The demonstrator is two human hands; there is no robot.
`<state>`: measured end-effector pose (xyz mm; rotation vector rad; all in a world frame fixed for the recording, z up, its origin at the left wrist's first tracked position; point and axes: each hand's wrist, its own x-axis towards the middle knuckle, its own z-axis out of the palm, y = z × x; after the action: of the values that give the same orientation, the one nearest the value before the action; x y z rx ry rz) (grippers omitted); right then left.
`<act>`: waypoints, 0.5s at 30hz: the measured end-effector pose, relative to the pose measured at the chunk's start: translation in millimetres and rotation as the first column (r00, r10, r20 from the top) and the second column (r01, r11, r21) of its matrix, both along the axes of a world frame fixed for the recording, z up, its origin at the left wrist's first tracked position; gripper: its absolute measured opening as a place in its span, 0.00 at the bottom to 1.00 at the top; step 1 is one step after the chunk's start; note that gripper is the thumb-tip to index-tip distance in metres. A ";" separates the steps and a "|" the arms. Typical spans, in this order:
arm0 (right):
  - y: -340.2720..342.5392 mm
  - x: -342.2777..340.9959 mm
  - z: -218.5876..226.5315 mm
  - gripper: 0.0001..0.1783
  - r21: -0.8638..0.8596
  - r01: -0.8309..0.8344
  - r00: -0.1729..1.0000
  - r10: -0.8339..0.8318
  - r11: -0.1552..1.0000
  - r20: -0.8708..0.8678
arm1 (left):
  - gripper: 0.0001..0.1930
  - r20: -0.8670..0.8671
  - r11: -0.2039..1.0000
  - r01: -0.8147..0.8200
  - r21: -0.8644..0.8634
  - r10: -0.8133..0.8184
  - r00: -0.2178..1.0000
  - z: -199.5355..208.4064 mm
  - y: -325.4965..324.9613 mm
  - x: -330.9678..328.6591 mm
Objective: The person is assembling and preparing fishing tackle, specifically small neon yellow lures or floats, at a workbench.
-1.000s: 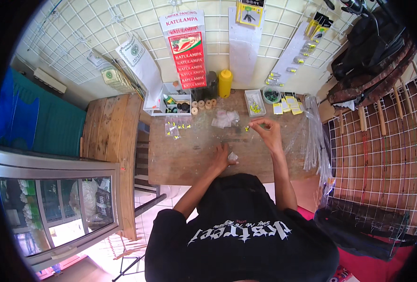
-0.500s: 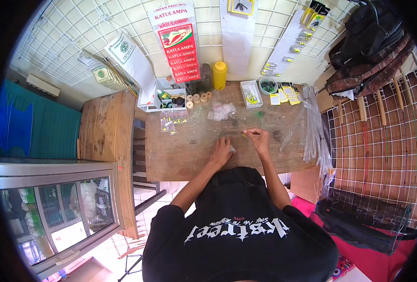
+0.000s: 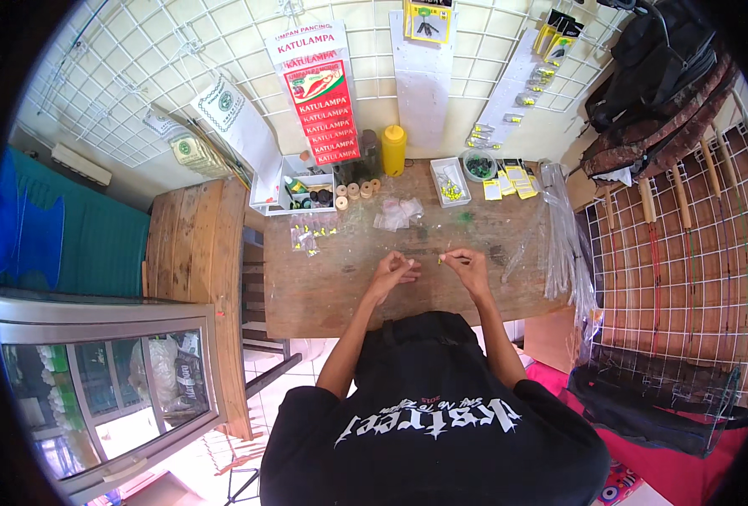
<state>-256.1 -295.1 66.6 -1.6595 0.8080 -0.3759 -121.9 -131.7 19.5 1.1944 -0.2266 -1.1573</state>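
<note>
While our right hand [image 3: 470,266] pinches one small yellow-green piece [image 3: 440,261] over the near middle of the wooden table [image 3: 332,282], our left hand [image 3: 390,271] is curled narrow to its left; whether it holds anything, we cannot tell. Along the far side, left to right, we count five round spools [image 3: 341,203], one yellow squeeze bottle [image 3: 393,153] and one white box [image 3: 456,202].

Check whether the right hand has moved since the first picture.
Yes: the right hand has moved away from the white tray, toward the near edge of the table.
</note>
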 end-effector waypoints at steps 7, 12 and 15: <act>7.8 3.7 69.9 0.06 -0.357 -0.293 0.929 0.353 0.887 0.115 | 0.10 0.063 0.986 -0.042 -0.164 0.053 0.997 62.9 1.6 6.2; 24.4 8.8 138.6 0.07 -0.579 -0.370 0.869 0.491 0.727 0.061 | 0.09 0.200 0.956 0.017 -0.294 0.044 0.979 115.5 -6.1 5.0; 23.2 10.4 154.3 0.08 -0.612 -0.362 0.866 0.496 0.703 0.057 | 0.10 0.150 0.933 0.072 -0.353 -0.019 0.989 130.7 -8.2 6.5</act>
<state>-245.7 -271.9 220.9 -2.2705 0.0945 -0.4921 -115.5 -139.9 150.2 0.9517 -0.5548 -1.0168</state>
